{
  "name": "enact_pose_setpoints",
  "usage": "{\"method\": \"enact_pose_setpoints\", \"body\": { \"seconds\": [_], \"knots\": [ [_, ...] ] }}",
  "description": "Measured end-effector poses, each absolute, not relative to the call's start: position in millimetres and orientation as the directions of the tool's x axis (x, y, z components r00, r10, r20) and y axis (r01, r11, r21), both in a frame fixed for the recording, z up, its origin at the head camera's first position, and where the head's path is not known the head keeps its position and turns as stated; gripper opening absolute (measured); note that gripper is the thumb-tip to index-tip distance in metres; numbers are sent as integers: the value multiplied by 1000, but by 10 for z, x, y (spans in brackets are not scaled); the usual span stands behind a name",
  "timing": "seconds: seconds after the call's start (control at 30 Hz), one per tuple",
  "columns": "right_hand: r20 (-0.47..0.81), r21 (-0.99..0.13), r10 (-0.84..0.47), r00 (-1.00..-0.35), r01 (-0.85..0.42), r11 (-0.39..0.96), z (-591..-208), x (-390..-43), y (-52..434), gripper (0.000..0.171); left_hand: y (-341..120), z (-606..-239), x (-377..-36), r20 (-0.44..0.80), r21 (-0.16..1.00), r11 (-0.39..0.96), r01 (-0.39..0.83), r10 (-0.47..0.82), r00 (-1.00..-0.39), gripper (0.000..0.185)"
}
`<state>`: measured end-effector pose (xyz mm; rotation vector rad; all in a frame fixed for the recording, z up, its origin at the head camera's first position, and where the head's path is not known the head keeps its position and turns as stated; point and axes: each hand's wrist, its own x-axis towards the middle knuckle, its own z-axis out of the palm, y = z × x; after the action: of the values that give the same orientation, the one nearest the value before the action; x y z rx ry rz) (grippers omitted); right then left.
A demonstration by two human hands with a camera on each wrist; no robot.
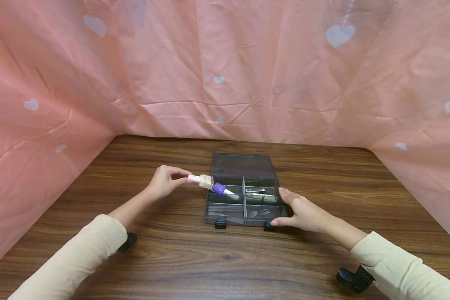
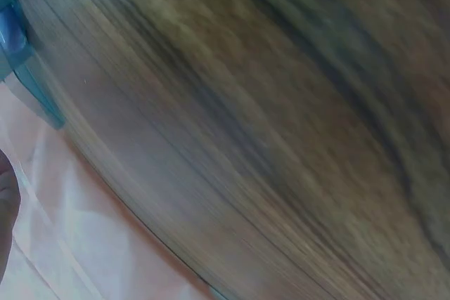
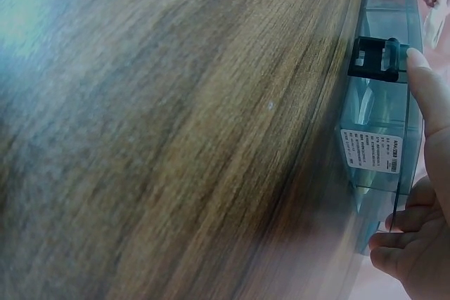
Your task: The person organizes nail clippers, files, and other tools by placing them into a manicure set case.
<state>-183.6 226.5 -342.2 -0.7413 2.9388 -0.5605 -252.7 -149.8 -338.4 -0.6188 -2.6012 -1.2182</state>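
Observation:
My left hand (image 1: 166, 181) pinches the white cap of a cream nail polish bottle (image 1: 206, 181) over the left rim of a dark see-through plastic box (image 1: 232, 221). Directly beside that bottle, a purple nail polish bottle (image 1: 219, 188) with a pale cap lies in the box's back left compartment. My right hand (image 1: 303, 212) holds the box's right end, thumb at the front latch and fingers along the side; the right wrist view shows those fingers curled at the wall. A metal nail clipper (image 1: 256, 190) and a pale flat tool (image 1: 266, 198) lie in the back right compartment.
The box lid (image 1: 243, 164) is folded back onto the wooden table (image 1: 165, 258). Clear nail-shaped pieces (image 1: 265, 212) sit in the front right compartment. Pink cloth (image 1: 228, 62) with white hearts hangs behind and at both sides. A white label (image 3: 371, 151) marks the box's side.

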Motion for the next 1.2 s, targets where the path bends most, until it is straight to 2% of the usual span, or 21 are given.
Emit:
{"method": "enact_pose_setpoints", "body": {
  "seconds": [0.47, 0.9, 1.2],
  "knots": [
    [39, -356, -474, -880, -455, 816, -3417, -1833, 2256, 100, -1241, -3368, -2554, 338, 663, 558, 498, 371, -865, 15],
    [31, -354, -464, -885, -444, 823, -3421, -1832, 2270, 102, -1081, -3289, -2643, 196, 658, 611, 441, 426, -883, 17],
    [36, -349, -465, -884, -447, 824, -3419, -1825, 2264, 102, -1026, -3176, -2672, 58, 652, 636, 413, 501, -863, 18]
  ]
}}
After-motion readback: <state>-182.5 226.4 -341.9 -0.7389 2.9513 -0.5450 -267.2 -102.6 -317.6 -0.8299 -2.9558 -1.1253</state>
